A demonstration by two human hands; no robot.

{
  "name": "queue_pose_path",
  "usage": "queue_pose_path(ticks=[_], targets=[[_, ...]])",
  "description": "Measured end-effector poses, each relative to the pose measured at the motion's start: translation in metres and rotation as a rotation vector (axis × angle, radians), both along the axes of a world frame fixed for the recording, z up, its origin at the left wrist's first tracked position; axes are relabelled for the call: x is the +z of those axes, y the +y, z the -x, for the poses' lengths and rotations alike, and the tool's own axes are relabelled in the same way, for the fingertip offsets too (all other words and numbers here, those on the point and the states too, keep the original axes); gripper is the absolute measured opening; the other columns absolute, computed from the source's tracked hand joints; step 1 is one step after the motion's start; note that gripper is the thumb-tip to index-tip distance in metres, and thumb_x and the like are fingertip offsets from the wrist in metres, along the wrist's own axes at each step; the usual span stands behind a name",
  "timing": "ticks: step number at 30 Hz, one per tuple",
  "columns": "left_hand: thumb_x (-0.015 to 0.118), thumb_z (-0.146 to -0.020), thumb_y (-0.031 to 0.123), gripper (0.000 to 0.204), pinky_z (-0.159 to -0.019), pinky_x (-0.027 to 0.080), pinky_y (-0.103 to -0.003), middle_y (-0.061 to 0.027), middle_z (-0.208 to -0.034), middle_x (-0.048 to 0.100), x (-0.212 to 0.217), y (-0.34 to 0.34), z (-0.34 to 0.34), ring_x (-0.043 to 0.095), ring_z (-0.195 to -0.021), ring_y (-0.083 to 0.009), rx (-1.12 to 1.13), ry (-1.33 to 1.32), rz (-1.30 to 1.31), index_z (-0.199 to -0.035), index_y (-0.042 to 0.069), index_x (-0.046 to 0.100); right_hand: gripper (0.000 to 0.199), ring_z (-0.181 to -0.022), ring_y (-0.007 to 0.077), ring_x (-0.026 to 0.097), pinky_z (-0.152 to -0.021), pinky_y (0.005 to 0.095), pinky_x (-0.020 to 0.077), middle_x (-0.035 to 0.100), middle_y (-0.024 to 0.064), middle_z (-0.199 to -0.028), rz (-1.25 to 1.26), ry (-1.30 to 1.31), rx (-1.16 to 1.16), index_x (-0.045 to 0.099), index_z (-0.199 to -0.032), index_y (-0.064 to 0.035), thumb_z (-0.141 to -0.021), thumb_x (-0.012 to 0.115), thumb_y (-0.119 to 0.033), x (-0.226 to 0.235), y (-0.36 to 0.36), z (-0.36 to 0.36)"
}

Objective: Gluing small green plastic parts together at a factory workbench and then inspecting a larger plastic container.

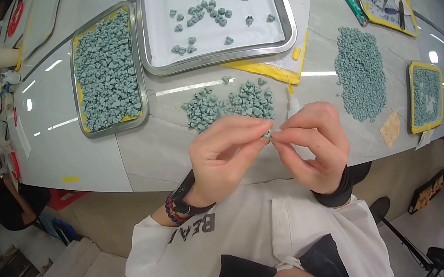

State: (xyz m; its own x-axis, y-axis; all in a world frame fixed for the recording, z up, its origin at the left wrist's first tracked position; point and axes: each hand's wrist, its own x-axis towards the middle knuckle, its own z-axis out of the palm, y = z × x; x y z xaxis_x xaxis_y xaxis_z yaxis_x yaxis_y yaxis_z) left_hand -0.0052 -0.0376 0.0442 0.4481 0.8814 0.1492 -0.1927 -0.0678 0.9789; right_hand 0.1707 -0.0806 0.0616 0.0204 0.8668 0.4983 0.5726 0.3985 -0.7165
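Right in the middle of the frame, the two hands meet tip to tip. The left hand (227, 152) has its thumb and pointing finger pinched close, with a small green piece (268, 133) in the tips. The right hand (317, 143) has its thumb and finger bent close together, right by that piece. Its fingers hide the spot, so I cannot tell if it grips the piece too, or some tiny bit.

Just above the left hand are two heaps of green pieces, a left heap (202, 109) and a right heap (252, 100), side by side on the table (149, 156). The pieces look lumpy, with a dull, grey-green skin. A white bottle (293, 106) with a thin yellow tip stands just above the right hand.

The table is smooth, pale and shiny, with bright streaks of light on it. At the top middle, a big tray (220, 58) of shiny metal has a flat white sheet inside and green pieces dotted over it. At the upper left, a long metal tray (115, 129) is packed with bumpy green pieces. On the right lies a wide pile of tiny green bits (361, 74), grainy like gravel. Near the right edge, a small tray (412, 101) with a yellow rim holds more tiny bits. Below the pile is a tan, rough-looking square (390, 129).
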Motion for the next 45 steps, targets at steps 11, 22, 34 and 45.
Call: queue_pose_path(ticks=[11,22,34,45], targets=[[0.060,-0.080,-0.015,0.026,-0.081,0.053,-0.029,-0.0183,-0.106,0.064,-0.015,0.010,-0.001,0.064,-0.097,-0.0211,0.009,-0.047,0.055,-0.103,-0.005,0.066,0.029,-0.078,0.0234,0.055,-0.070,0.0347,0.0428,0.062,0.0054,-0.083,0.082,0.008,-0.016,0.069,-0.085,-0.0053,-0.059,0.073,0.005,-0.007,0.015,0.001],[0.055,-0.084,-0.014,0.027,-0.083,0.054,-0.031,-0.0195,-0.110,0.062,-0.023,0.020,0.000,0.064,-0.099,-0.0226,-0.069,-0.104,0.245,-0.108,-0.006,0.063,0.032,-0.079,0.0235,0.056,-0.070,0.0335,0.0435,0.063,0.0059,-0.085,0.080,-0.074,0.005,0.070,-0.087,-0.0043,-0.057,0.074,0.005,-0.015,0.024,-0.002],[0.054,-0.086,-0.012,0.024,-0.082,0.055,-0.032,-0.0185,-0.110,0.061,-0.029,0.018,0.003,0.063,-0.100,-0.0218,-0.077,-0.121,0.284,-0.108,-0.006,0.062,0.031,-0.074,0.0223,0.057,-0.069,0.0338,0.0420,0.063,0.0044,-0.084,0.046,-0.083,0.002,0.069,-0.085,-0.0050,-0.055,0.074,0.000,-0.027,0.024,0.003],[0.053,-0.086,-0.009,0.024,-0.082,0.054,-0.031,-0.0187,-0.110,0.062,-0.028,0.010,0.000,0.063,-0.098,-0.0216,-0.066,-0.246,0.527,-0.108,-0.005,0.062,0.029,-0.072,0.0207,0.057,-0.071,0.0350,0.0409,0.063,0.0041,-0.082,0.034,-0.071,-0.038,0.068,-0.087,-0.0051,-0.060,0.075,0.003,-0.021,0.018,0.004]])
